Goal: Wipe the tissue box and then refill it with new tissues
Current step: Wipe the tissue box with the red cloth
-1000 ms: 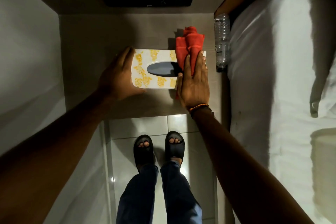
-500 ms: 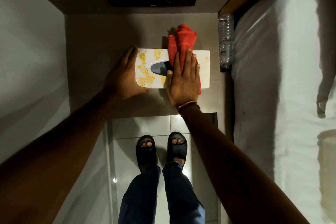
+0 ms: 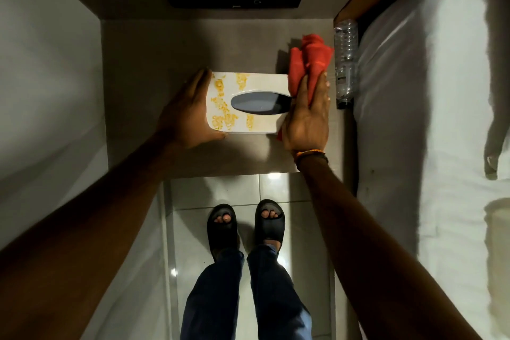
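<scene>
Mid-wipe, by the look of things, with the refill not yet begun. Tissue box (image 3: 248, 103) lying flat on the grey shelf (image 3: 154, 58), white lid up, yellow pattern crowded toward the left end of the box and the dark oval slot (image 3: 259, 103) at the middle of the lid. Left hand (image 3: 187, 116) laid against the left end of the box, fingers held together and flat along that edge, thumb hooked under the near corner, seemingly bracing the box against sliding. Right hand (image 3: 309, 119) flat over the right end of the box, fingers close together and extended, palm pressing the red cloth (image 3: 309, 63) down; most of the cloth bunched loosely beyond the far right corner of the box, a small tip peeking out at the near right corner. Hard to judge how clean the lid is in this dim light; the sides of the box hidden or untouched, cannot tell which. Through the slot only a smooth grey-blue surface, no tissue poking up, so probably empty or close to it, though the inside stays out of sight. No fresh tissues anywhere around the box. Clear plastic bottle (image 3: 345, 63) lying on its side just right of the box, beside the cloth, contents not discernible. Left to do, as judged: finishing the wipe, opening the box, loading new tissues.
</scene>
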Motion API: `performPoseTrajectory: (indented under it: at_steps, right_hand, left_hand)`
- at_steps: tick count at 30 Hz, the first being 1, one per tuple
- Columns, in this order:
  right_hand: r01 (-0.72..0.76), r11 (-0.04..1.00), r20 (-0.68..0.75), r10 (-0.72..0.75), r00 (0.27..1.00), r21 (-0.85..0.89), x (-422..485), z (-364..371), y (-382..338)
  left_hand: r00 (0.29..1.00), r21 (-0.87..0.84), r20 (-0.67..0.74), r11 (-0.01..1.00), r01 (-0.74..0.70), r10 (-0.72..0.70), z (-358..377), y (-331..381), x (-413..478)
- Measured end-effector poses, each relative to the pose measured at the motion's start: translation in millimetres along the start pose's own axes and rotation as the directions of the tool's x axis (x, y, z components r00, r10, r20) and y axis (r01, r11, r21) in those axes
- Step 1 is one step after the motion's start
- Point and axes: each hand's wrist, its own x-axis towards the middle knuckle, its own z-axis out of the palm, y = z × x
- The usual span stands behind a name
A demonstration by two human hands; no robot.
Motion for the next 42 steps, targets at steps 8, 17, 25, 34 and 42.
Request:
performPoseTrajectory:
  at_steps: [8, 17, 25, 34, 42]
  right_hand:
    - [-0.025, 0.997, 0.072, 0.03, 0.997, -0.072, -1, 9, -33]
    - [0.167, 0.985, 0.122, -0.172, 0.978, 0.046, -9, 18, -50]
    - [-0.062, 0.997, 0.021, 0.063, 0.998, -0.041, 7, 3, -5]
    - [0.082, 0.996, 0.175, -0.074, 0.982, -0.039, -14, 27, -76]
    - [0.006, 0.999, 0.094, -0.003, 0.996, -0.034, 6, 1, -3]
  left_hand:
    - [1.0, -0.001, -0.001, 1.0, -0.004, 0.004, 0, 3, 1]
    - [0.999, -0.003, -0.041, 1.0, -0.029, 0.029, 0, -1, 0]
    - [1.0, 0.002, -0.017, 1.0, -0.014, 0.014, 0, 0, 0]
    - [0.996, -0.019, -0.079, 0.999, -0.033, 0.031, 3, 0, 1]
    - [0.999, -0.004, -0.037, 1.0, -0.013, 0.013, 0, 2, -1]
